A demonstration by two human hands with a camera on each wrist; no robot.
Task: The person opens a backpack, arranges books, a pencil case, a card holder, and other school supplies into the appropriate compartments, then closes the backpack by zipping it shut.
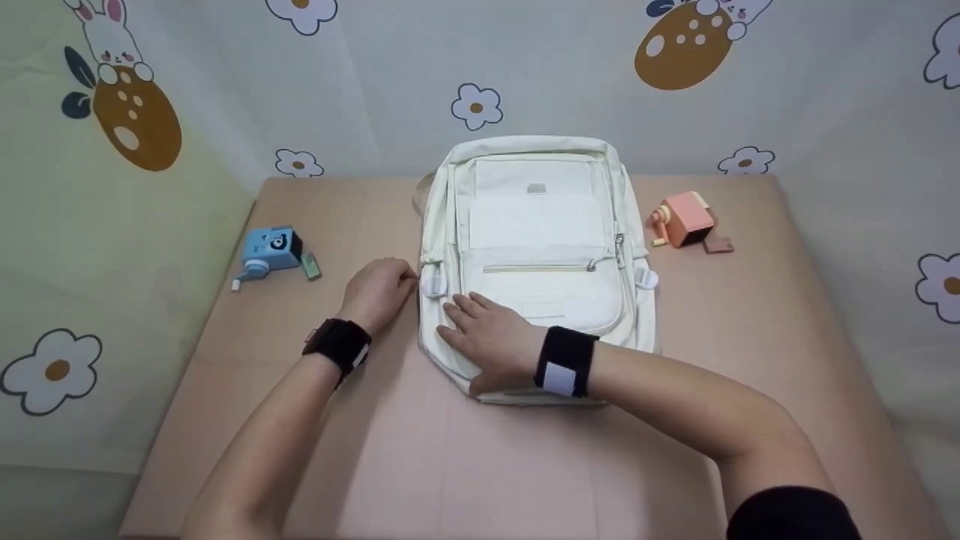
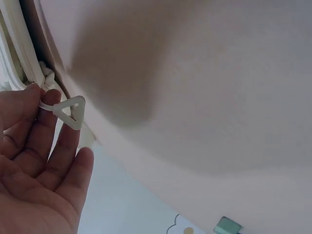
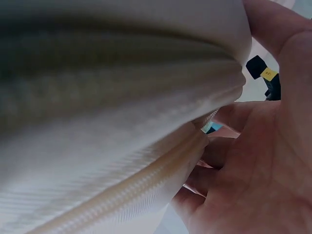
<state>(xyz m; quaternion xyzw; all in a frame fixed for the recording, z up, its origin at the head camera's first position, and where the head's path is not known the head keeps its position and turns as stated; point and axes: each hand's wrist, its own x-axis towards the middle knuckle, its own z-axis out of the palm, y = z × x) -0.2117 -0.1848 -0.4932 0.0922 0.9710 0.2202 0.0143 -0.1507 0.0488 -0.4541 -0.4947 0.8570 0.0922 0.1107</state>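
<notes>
A cream-white backpack (image 1: 541,221) lies front side up on the table. Beside its left edge my left hand (image 1: 379,292) pinches a white zipper pull with a hollow triangular end (image 2: 81,111) between thumb and fingers. My right hand (image 1: 496,341) rests with spread, fairly straight fingers on the lower left part of the backpack. In the right wrist view the bag's fabric folds and a zipper track (image 3: 146,180) run up to the fingers.
A blue pencil sharpener (image 1: 270,249) with a crank and a small green block (image 1: 310,267) stand at the left. To the right are a pink pencil sharpener (image 1: 688,219) and a small brownish-pink block (image 1: 718,245). A patterned cloth (image 1: 390,90) surrounds the table (image 1: 450,472).
</notes>
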